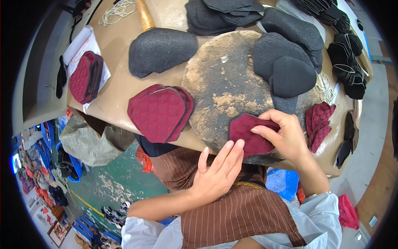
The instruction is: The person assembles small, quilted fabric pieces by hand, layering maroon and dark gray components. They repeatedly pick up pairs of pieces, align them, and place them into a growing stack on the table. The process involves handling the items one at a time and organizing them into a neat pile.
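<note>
A maroon quilted fabric piece (pixel 244 129) with a dark edge lies at the near rim of a worn round slab (pixel 224 74). My right hand (pixel 290 135) pinches its right side between thumb and fingers, and the cloth folds up there. Beside its lower left edge is my left hand (pixel 217 174), open, with fingers stretched out; whether the fingertips touch the cloth is hard to tell. To the left, a stack of similar maroon pieces (pixel 157 112) rests at the table edge. More maroon pieces (pixel 319 124) lie right of my right hand.
Black padded pieces (pixel 284 54) overlap the slab's right side. Another black piece (pixel 161 50) lies by a wooden handle (pixel 144 14). Far left, maroon pieces (pixel 86 79) sit on white paper. Tied black bundles (pixel 346 62) line the right edge; white string (pixel 118 11) lies at the back.
</note>
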The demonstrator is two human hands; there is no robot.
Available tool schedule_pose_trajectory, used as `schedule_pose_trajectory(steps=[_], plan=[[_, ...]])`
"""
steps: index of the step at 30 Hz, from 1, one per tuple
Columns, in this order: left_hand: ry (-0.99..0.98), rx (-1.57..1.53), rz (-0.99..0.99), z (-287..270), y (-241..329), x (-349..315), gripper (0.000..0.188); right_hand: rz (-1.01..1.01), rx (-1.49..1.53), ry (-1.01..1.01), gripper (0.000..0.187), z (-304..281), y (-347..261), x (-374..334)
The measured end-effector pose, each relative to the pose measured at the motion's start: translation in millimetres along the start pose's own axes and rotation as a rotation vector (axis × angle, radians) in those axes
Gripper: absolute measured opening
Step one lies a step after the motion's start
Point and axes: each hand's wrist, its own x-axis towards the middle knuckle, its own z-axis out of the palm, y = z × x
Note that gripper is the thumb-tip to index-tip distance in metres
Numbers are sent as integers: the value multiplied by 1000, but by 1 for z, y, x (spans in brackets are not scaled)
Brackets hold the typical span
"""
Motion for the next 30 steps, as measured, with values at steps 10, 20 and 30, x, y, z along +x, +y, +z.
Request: schedule_pose_trajectory(steps=[10,20,30], plan=[[-124,-234,-83,-11,-5,44,52,61,-117,253,17,4,10,-32],[119,-496,-170,-21,-29,61,66,-564,-127,323,20,-12,32,-30],[-15,-1680,-625,-30,-7,62,60,-415,153,349,20,6,30,-49]])
